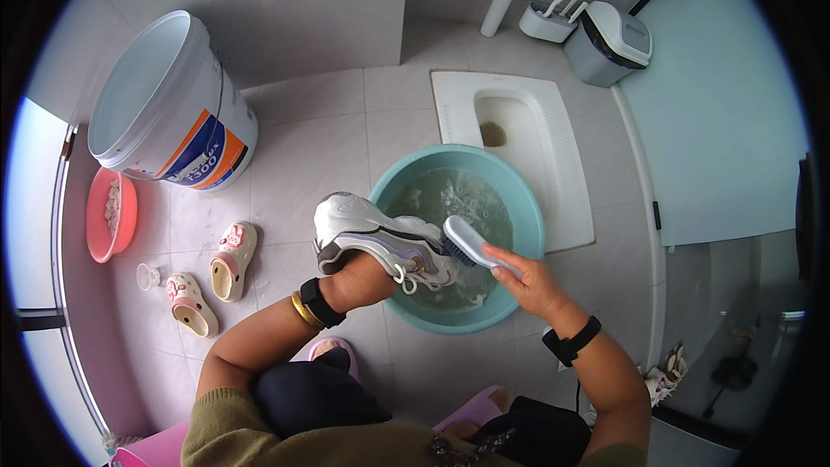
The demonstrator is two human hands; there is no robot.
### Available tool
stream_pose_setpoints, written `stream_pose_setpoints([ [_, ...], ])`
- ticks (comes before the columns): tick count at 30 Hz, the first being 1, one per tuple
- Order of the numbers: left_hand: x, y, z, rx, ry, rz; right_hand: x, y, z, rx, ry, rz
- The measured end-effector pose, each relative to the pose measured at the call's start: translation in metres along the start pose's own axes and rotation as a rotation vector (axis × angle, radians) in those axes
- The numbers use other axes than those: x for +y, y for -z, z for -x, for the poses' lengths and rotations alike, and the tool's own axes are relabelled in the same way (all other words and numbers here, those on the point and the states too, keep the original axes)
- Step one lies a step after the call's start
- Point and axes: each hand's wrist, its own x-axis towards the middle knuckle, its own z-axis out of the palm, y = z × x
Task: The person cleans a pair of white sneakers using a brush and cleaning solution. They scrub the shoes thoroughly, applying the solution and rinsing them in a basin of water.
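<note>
My left hand (363, 277) is inside a white and grey sneaker (382, 237), most of its fingers hidden by the shoe. The sneaker is tilted over the left part of a teal plastic basin (533, 233), with its laces hanging loose. In my right hand (530, 282) is a white-handled scrub brush (468, 239). Its dark bristles face the sneaker and appear to touch it near the toe or tongue end. Cloudy, foamy water (470, 191) fills the lower part of the basin.
The basin partly overlaps a white squat toilet (570, 175). At the left stand a large paint bucket (194, 91), a coral basin (124, 237), a clear plastic cup (148, 277) and two clogs (228, 269). A grey bin (603, 52) and a toilet brush holder (545, 24) are at the back.
</note>
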Motion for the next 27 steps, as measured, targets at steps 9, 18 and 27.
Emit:
stream_pose_setpoints([
  [9,0.005,-0.009,0.001,-0.064,-0.04,-0.185,-0.027,-0.008,-0.021,0.066,0.187,0.081],
  [18,0.005,0.002,0.0,0.124,-0.001,-0.246,0.002,-0.011,-0.027,0.101,0.039,0.081],
  [27,-0.007,0.005,0.013,0.363,0.029,-0.046,0.052,-0.017,-0.009,0.059,-0.322,0.26],
])
